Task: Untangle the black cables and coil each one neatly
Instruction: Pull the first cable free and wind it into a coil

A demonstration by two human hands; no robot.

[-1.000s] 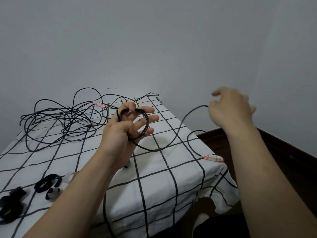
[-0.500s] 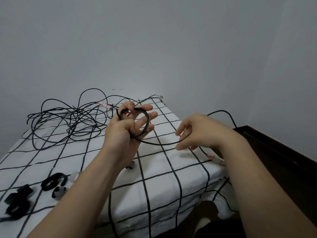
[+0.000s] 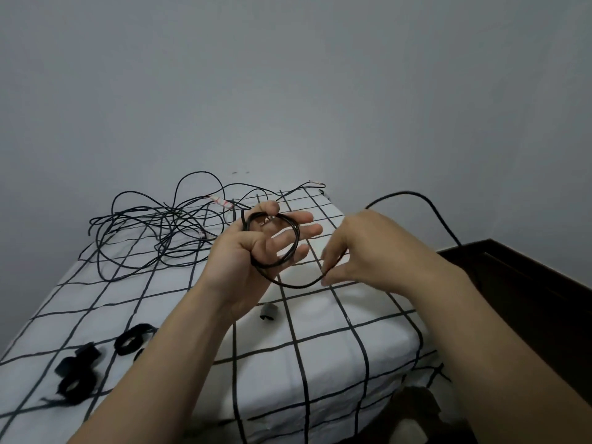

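Note:
My left hand (image 3: 253, 251) holds a small coil of black cable (image 3: 293, 229) above the table, thumb on top and fingers spread through the loops. The free length of the same cable (image 3: 294, 285) sags from the coil to my right hand (image 3: 362, 251), which pinches it close beside the left hand. From there the cable (image 3: 413, 195) arcs up and drops off the table's right side. A tangle of black cables (image 3: 160, 232) with red-and-white taped ends lies at the far left of the table.
The table wears a white cloth with a black grid (image 3: 323, 347). Several black strap rolls (image 3: 131, 339) lie at the near left, and a small grey one (image 3: 267, 312) sits under my left hand. A dark wooden edge (image 3: 512, 270) runs on the right. A grey wall stands behind.
My right hand swung in from the far right, carrying the free cable toward the coil. The left hand stayed put with the coil.

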